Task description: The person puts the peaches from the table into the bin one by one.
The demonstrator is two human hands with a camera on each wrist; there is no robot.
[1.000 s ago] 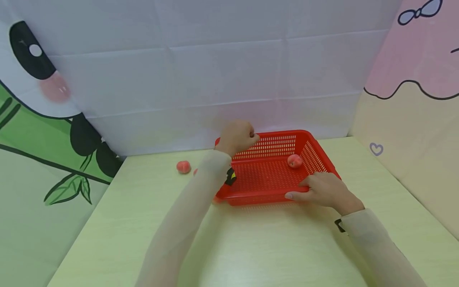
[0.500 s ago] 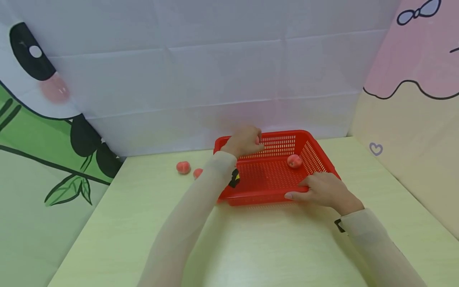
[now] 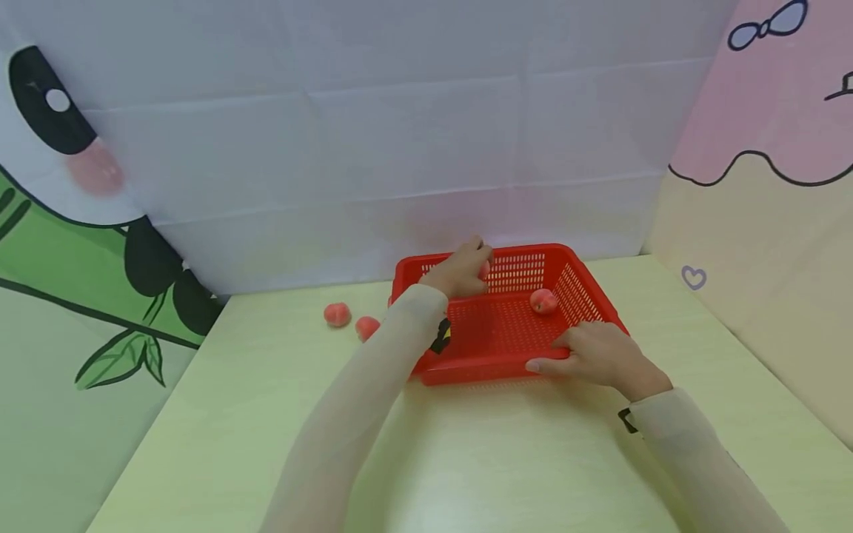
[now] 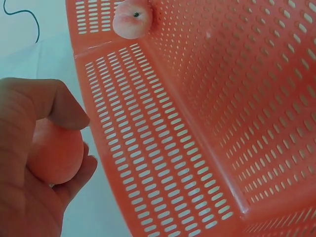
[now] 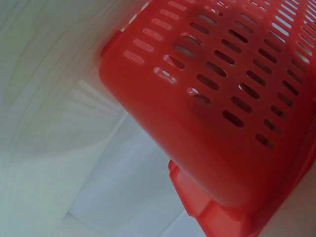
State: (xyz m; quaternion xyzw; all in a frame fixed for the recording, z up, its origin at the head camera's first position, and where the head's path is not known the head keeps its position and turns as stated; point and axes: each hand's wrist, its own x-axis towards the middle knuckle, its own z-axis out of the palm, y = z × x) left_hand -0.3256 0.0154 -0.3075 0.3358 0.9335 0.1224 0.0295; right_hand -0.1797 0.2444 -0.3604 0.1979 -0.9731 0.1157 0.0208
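Observation:
My left hand (image 3: 463,270) holds a peach (image 4: 55,153) between thumb and curled fingers, over the back left part of a red plastic basket (image 3: 493,370). In the head view only a bit of that fruit shows past the fingers. Inside the basket, towards the right, lies another peach (image 3: 543,301), seen at the top of the left wrist view too. My right hand (image 3: 603,357) grips the basket's front right rim, thumb along the front and fingers over the edge. The right wrist view is filled mostly by the basket's slotted wall (image 5: 163,113).
Two more peaches lie on the pale table (image 3: 200,444) left of the basket: one peach (image 3: 337,314) farther left, the other peach (image 3: 367,328) beside my left sleeve. A white sheet (image 3: 346,148) rises behind the basket, and a printed panel (image 3: 753,244) stands at the right.
My left hand has moved to the right and slightly down over the basket, carrying the peach. A peach that the left sleeve covered now shows. The right hand keeps its grip on the rim.

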